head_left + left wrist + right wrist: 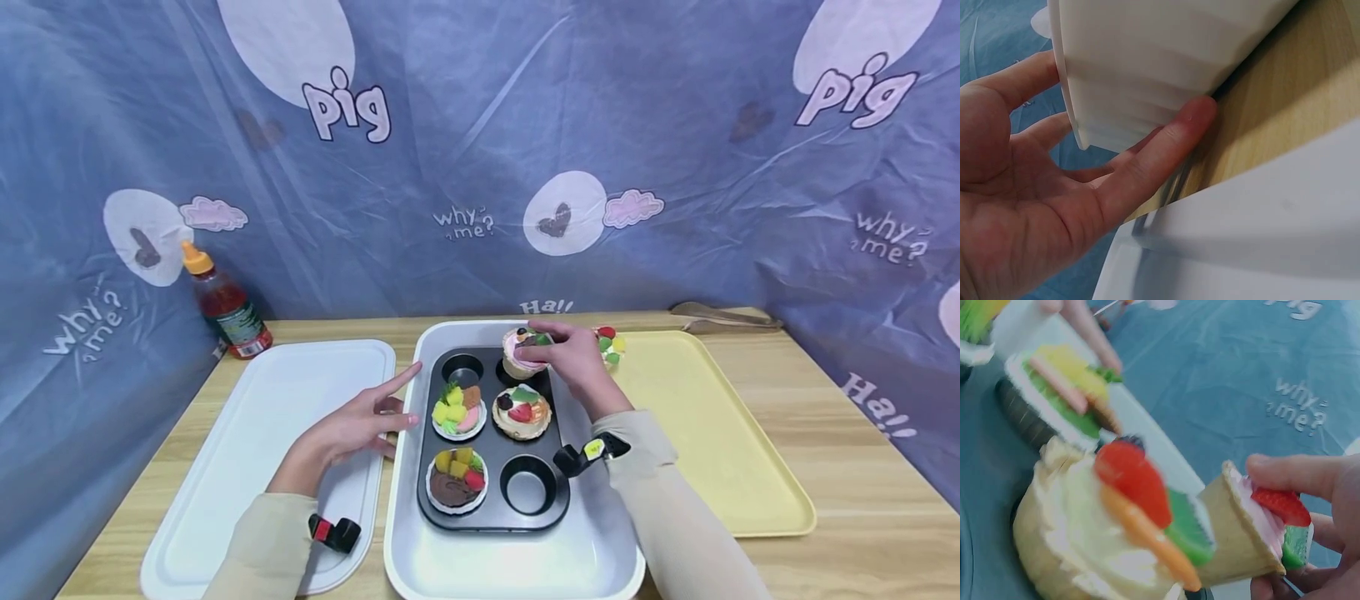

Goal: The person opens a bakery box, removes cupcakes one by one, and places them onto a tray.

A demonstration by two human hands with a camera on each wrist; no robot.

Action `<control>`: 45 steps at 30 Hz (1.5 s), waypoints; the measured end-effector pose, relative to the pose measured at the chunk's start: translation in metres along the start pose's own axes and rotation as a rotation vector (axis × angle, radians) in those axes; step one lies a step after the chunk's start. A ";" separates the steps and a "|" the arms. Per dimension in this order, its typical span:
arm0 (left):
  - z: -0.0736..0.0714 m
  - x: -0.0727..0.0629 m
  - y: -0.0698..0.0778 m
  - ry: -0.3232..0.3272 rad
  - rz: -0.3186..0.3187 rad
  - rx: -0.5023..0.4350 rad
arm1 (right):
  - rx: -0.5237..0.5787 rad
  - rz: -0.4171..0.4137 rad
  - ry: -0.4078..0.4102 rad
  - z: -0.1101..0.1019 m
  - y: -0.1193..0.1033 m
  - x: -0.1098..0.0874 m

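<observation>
My right hand (576, 357) pinches a toy fruit tart (1229, 528) with pink cream, a strawberry and a green slice between thumb and fingers. It is over the far right cup of a dark muffin tin (491, 518), which sits in a white bin (585, 567). In the tin are a strawberry and cream tart (522, 429), a tart with yellow cubes (453, 412) and a chocolate tart (453, 492). The far left cup (462, 369) and near right cup (527, 487) show their dark insides. My left hand (352, 427) has its fingers extended at the bin's left side.
Left of the bin lies a white tray (285, 433); a red sauce bottle (231, 308) stands behind it. On the right, a yellow tray (720, 450) bears another fruit tart (611, 350), partly behind my right hand. Wooden tongs (723, 317) lie at the back.
</observation>
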State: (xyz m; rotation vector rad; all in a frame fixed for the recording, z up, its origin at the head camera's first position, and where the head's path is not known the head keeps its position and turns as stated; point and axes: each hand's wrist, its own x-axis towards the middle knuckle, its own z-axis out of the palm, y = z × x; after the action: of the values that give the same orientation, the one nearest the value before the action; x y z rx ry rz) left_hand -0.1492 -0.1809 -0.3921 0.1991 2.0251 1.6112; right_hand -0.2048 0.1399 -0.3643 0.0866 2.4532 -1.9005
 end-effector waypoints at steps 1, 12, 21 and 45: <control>0.000 0.000 0.000 -0.001 -0.001 0.000 | 0.003 0.006 -0.002 -0.001 0.000 0.000; 0.001 0.000 0.000 0.009 -0.007 0.002 | -0.004 0.007 -0.031 -0.008 0.002 -0.002; 0.000 0.000 0.001 0.006 -0.004 0.002 | 0.021 -0.025 -0.054 -0.011 0.002 -0.001; -0.001 -0.001 0.001 0.003 -0.007 0.009 | 0.162 -0.008 -0.086 -0.020 0.001 0.001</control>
State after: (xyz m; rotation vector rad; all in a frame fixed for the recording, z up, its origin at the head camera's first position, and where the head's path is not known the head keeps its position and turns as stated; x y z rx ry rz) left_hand -0.1493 -0.1821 -0.3910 0.1926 2.0335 1.5987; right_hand -0.2058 0.1601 -0.3605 -0.0013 2.2457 -2.0579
